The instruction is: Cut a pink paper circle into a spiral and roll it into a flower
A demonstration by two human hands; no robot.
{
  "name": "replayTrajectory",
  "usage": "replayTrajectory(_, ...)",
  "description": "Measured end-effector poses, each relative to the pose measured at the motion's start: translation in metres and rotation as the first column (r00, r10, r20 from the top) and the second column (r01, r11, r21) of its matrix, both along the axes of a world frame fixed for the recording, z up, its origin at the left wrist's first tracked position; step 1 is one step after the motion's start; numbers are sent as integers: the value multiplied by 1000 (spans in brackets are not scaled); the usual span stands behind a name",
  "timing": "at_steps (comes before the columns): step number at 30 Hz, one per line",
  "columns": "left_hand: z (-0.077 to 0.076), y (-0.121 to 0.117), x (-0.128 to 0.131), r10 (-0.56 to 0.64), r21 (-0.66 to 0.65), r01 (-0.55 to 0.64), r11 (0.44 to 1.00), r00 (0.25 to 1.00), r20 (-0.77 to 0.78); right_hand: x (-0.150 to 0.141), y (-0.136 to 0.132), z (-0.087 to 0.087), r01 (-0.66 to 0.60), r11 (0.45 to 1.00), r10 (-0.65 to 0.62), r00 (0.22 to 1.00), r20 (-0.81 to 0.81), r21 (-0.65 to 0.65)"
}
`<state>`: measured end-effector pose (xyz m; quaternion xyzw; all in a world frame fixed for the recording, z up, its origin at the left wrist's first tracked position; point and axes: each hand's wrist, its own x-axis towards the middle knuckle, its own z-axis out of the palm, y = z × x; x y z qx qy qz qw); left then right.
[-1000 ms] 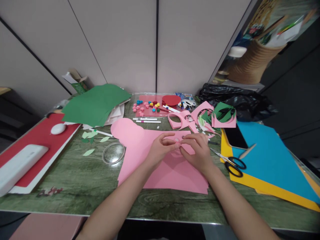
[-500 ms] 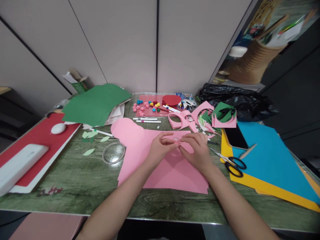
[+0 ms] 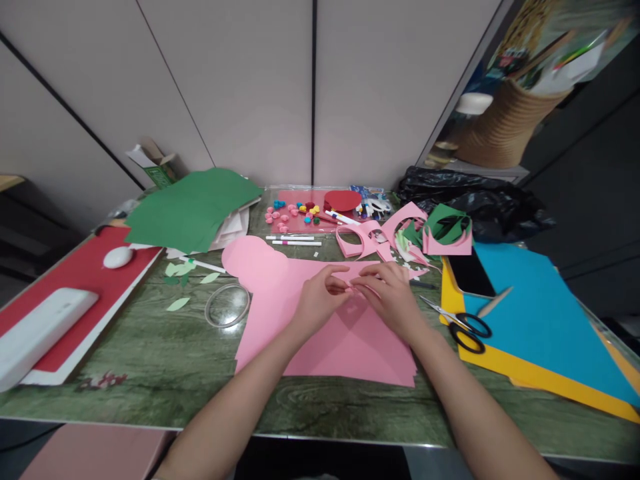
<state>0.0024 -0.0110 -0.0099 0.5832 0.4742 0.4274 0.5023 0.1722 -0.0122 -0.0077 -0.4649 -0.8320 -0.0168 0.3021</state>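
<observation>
Both hands meet over a large pink paper sheet [image 3: 300, 333] lying on the green table. My left hand [image 3: 320, 300] and my right hand [image 3: 390, 297] pinch a small pink paper piece [image 3: 353, 288] between their fingertips, just above the sheet. The fingers of both hands are curled and closed on it. Most of the small piece is hidden by the fingers.
Scissors [image 3: 463, 325], a phone [image 3: 469, 275] and a stick lie on blue paper [image 3: 535, 320] over yellow paper at right. Pink and green scraps [image 3: 425, 233], markers [image 3: 295, 240], small coloured paper bits [image 3: 295, 212], green sheets [image 3: 190, 203], a tape ring [image 3: 227, 305], a mouse [image 3: 117, 257] and a white keyboard [image 3: 40, 330] lie around.
My right hand has shifted slightly left and closer to the left hand, so the fingertips overlap more. The pink piece between them shows less than before.
</observation>
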Motion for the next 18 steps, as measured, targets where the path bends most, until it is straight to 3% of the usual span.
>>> replayTrajectory(18, -3, -1, 0, -28, 31, 31, 999, 996, -85, 2, 6, -8, -67, 998, 68, 995, 72, -16)
